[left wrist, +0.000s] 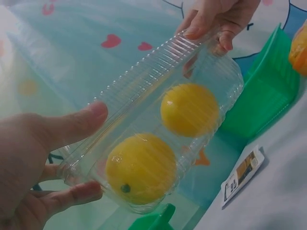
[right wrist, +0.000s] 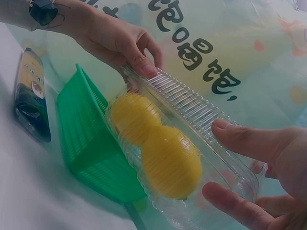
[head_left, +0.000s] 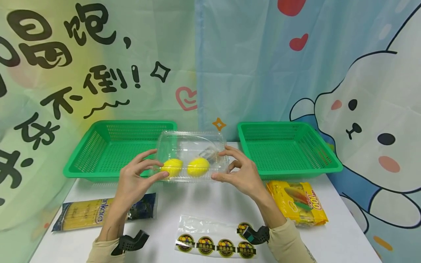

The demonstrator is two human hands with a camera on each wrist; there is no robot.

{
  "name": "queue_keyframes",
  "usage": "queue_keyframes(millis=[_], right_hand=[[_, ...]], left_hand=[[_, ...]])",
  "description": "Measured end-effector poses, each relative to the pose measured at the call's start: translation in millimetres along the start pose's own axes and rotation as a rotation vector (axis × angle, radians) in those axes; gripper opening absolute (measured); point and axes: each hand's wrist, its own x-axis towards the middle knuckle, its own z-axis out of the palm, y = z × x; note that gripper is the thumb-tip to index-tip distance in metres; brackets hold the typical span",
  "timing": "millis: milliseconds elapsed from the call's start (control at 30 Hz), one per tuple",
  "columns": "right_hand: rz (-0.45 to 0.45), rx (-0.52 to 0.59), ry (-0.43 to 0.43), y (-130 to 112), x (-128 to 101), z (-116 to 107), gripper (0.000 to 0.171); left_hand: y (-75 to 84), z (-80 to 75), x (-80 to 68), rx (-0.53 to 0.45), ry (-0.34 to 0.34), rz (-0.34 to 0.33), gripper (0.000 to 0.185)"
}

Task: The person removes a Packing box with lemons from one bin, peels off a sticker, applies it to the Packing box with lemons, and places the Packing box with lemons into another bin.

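Head view: above the bench (head_left: pixel 204 202), a clear plastic box (head_left: pixel 187 155) containing two lemons (head_left: pixel 198 167) is held before the gap between the left basket (head_left: pixel 92 174) and right basket (head_left: pixel 296 172); their rims flank it, leaving more room nearer. Left wrist view: the left hand (left wrist: pixel 43 158), partly open, pinches one end; the thin plastic looks light, flexible, slick. Right wrist view: the right hand (right wrist: pixel 268 170) likewise pinches the opposite end; gripping both ribbed edges should limit buckling.

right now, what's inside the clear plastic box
Two yellow fruits sit inside the clear plastic box. In the head view, the hands hide parts of its ends.
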Motion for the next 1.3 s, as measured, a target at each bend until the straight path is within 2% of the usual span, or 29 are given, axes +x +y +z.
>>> queue_keyframes(millis=[200,1300], right_hand=[[0.008,-0.001,0.003,2,-3,-3,0.063],[0.023,0.023,0.021,14,-17,-17,0.061]], left_hand=[[0.4,4.1,-1.7,0.006,-0.01,-0.015,0.027],[5.1,17.5,-1.7,0.035,-0.053,0.012,0.025]])
